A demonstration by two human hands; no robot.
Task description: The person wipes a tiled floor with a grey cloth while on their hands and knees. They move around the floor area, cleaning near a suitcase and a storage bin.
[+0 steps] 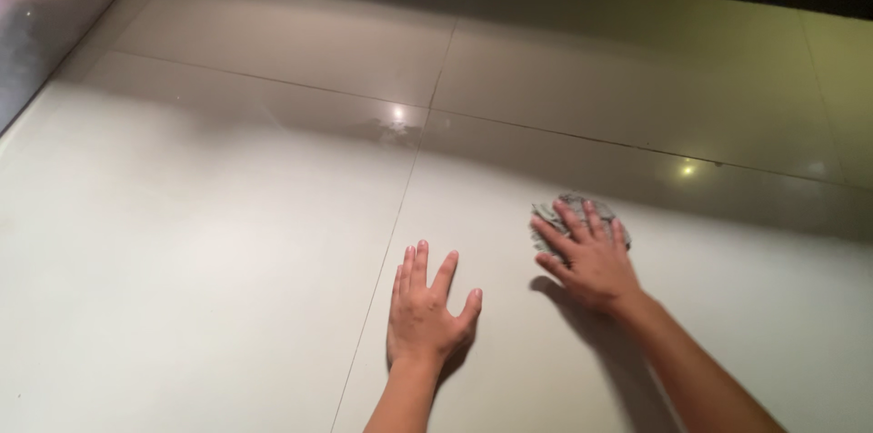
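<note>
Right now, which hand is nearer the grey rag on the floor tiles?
Right. The right hand lies flat on top of the grey rag, fingers spread over it. The left hand rests flat on the tile, apart from it.

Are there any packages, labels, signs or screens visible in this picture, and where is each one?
None in view: only the glossy pale floor tiles, a crumpled grey cloth under the right hand, and the left hand flat on the tile.
</note>
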